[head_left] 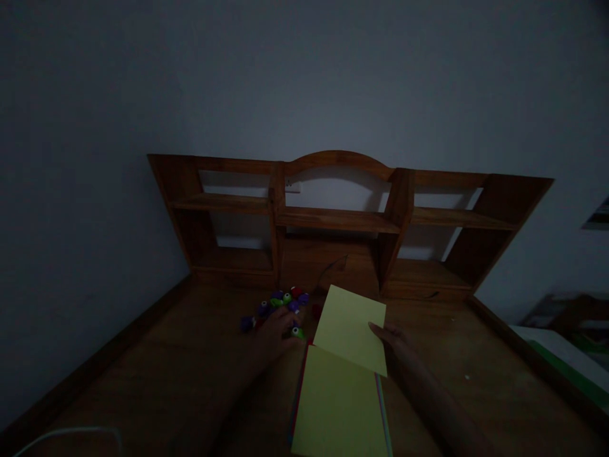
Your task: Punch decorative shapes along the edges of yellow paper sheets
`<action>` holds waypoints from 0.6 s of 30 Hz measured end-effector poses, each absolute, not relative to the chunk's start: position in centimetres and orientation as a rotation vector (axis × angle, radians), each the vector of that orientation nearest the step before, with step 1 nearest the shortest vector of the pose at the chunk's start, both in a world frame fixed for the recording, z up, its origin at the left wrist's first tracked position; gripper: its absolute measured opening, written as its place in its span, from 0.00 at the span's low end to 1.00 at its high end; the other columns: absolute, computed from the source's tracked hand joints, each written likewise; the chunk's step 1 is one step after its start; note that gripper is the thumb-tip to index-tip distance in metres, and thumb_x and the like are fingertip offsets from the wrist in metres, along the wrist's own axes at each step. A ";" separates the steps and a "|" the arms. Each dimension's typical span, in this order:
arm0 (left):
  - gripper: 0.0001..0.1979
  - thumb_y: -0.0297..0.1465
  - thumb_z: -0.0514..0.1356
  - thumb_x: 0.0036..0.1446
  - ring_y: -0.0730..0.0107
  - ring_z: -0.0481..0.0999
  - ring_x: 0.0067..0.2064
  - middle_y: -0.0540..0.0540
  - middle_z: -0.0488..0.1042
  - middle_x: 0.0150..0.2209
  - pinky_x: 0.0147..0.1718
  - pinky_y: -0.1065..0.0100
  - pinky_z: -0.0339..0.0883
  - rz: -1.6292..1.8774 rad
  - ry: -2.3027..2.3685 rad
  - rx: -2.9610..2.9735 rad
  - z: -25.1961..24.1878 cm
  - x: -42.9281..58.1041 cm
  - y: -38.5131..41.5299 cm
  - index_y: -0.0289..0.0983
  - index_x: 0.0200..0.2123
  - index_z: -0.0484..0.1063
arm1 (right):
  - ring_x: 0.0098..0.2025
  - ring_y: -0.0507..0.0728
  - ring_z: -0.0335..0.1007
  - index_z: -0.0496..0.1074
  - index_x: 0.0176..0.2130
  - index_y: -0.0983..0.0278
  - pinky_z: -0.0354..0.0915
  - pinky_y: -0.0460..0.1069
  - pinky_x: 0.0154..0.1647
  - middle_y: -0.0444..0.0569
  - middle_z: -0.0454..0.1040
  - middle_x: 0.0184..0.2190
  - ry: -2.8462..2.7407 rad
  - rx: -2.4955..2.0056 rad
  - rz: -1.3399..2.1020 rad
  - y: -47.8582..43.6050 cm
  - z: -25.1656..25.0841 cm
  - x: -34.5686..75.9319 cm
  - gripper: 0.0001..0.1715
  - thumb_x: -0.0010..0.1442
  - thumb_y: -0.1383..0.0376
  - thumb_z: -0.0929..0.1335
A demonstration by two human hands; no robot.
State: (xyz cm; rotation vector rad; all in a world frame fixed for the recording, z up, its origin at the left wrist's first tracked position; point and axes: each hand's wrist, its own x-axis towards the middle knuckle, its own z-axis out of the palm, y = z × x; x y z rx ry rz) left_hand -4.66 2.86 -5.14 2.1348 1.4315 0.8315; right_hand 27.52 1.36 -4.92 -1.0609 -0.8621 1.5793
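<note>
Stacked toward the near edge of the surface [442, 368], a pile of yellow paper [340, 406] is cut off by the view. At the pile's far edge, a yellow sheet [352, 324] is pinched along its right side by the right hand [392, 339]. Small toys [277, 303], clustered toward the far edge, are partly covered by the left hand [276, 329]; whether any is gripped cannot be told. Beyond, a wooden shelf unit [337, 219] is seen.
</note>
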 end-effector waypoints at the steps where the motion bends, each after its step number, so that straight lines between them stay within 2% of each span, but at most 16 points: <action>1: 0.12 0.30 0.63 0.47 0.60 0.69 0.47 0.46 0.69 0.46 0.46 0.64 0.63 0.802 1.425 2.140 -5.1 -4.8 2.9 0.41 0.39 0.74 | 0.37 0.62 0.78 0.77 0.38 0.66 0.71 0.54 0.37 0.55 0.80 0.39 -0.869 -1.065 1.573 1.3 -5.0 27.5 0.15 0.54 0.58 0.73; 6: 0.12 0.29 0.62 0.48 0.59 0.68 0.50 0.46 0.70 0.48 0.50 0.61 0.61 0.769 1.387 2.158 -4.9 -5.0 2.5 0.41 0.39 0.75 | 0.37 0.63 0.78 0.77 0.38 0.67 0.71 0.54 0.38 0.56 0.80 0.39 -0.891 -1.060 1.575 1.4 -5.4 27.6 0.16 0.54 0.58 0.73; 12: 0.10 0.33 0.63 0.49 0.61 0.75 0.38 0.47 0.76 0.35 0.39 0.64 0.67 1.037 1.284 1.848 -4.5 -4.1 2.4 0.38 0.37 0.74 | 0.37 0.63 0.78 0.76 0.39 0.67 0.71 0.55 0.39 0.56 0.80 0.39 -0.910 -1.056 1.555 1.6 -5.6 27.8 0.17 0.54 0.57 0.73; 15: 0.15 0.35 0.66 0.45 0.62 0.76 0.38 0.46 0.76 0.35 0.39 0.64 0.69 1.245 1.230 1.470 -4.3 -3.6 2.9 0.37 0.37 0.72 | 0.37 0.64 0.78 0.76 0.39 0.66 0.71 0.55 0.39 0.56 0.80 0.39 -0.909 -1.061 1.547 1.6 -5.5 27.8 0.17 0.54 0.57 0.73; 18: 0.24 0.35 0.69 0.42 0.62 0.77 0.38 0.44 0.76 0.38 0.39 0.62 0.71 1.291 1.062 1.168 -4.0 -3.3 3.0 0.38 0.45 0.70 | 0.36 0.63 0.78 0.76 0.38 0.66 0.71 0.55 0.37 0.55 0.80 0.38 -0.890 -1.043 1.542 1.4 -5.1 27.6 0.16 0.54 0.57 0.73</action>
